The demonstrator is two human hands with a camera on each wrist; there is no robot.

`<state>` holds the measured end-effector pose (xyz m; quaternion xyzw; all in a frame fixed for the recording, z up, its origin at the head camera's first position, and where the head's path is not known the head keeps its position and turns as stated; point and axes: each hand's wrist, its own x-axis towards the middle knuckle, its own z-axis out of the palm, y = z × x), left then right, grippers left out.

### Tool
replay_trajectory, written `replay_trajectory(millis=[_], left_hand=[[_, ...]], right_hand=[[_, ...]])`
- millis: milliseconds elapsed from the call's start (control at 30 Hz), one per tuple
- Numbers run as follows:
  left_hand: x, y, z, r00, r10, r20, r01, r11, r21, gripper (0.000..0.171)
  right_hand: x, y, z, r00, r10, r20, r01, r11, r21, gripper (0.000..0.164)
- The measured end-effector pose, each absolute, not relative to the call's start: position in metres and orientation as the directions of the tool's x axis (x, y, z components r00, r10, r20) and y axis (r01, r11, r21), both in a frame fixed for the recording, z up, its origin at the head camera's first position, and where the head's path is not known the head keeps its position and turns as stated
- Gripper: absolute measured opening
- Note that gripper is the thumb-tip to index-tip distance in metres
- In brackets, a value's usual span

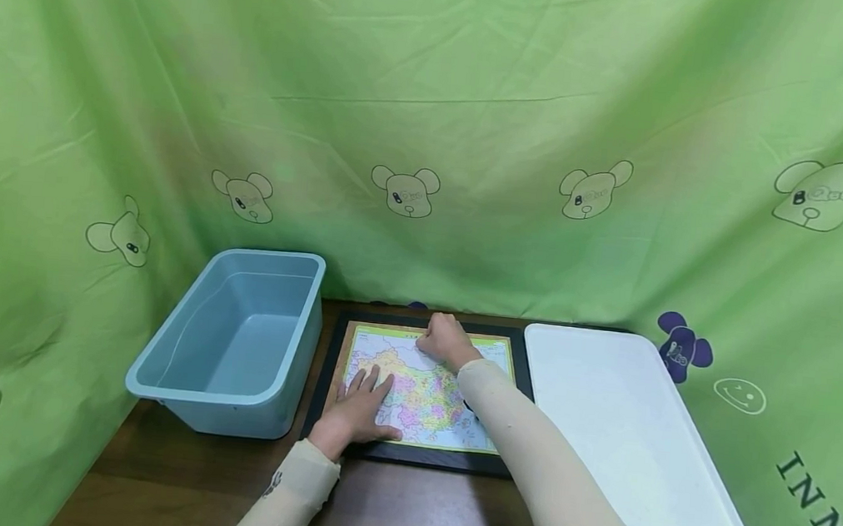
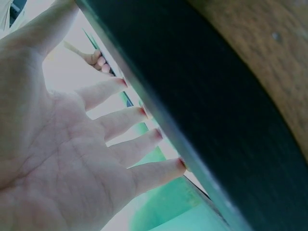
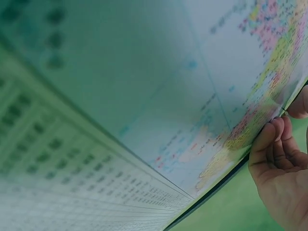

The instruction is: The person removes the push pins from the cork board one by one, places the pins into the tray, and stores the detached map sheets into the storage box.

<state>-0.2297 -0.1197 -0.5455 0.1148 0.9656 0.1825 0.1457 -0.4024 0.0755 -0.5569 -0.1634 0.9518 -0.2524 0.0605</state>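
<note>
A colourful printed map lies on a board with a brown surface and a black frame. My left hand rests with spread fingers on the map's lower left part. In the left wrist view the left palm shows, fingertips right at the dark frame edge. My right hand, fingers curled, is at the map's top edge. Its thumb and fingers pinch a small pin against the map in the right wrist view; most of the pin is hidden.
Left of the board stands a blue plastic tub. A white tray lies to the right, close against the frame. All sit on a dark brown wooden table, with a green patterned curtain behind and at both sides.
</note>
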Motion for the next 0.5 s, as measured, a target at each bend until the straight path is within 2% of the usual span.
replay_trajectory(millis=[267, 500], left_hand=[[-0.2294, -0.1196, -0.5449, -0.929, 0.278, -0.243, 0.170, 0.906, 0.388, 0.102], [-0.2270, -0.1188, -0.5427, -0.930, 0.274, -0.244, 0.166, 0.907, 0.387, 0.102]], right_hand=[[-0.4018, 0.0774, -0.5543, -0.940, -0.336, -0.059, -0.258, 0.814, -0.520, 0.057], [-0.3988, 0.0834, -0.5507, -0.928, -0.371, -0.019, -0.303, 0.786, -0.538, 0.052]])
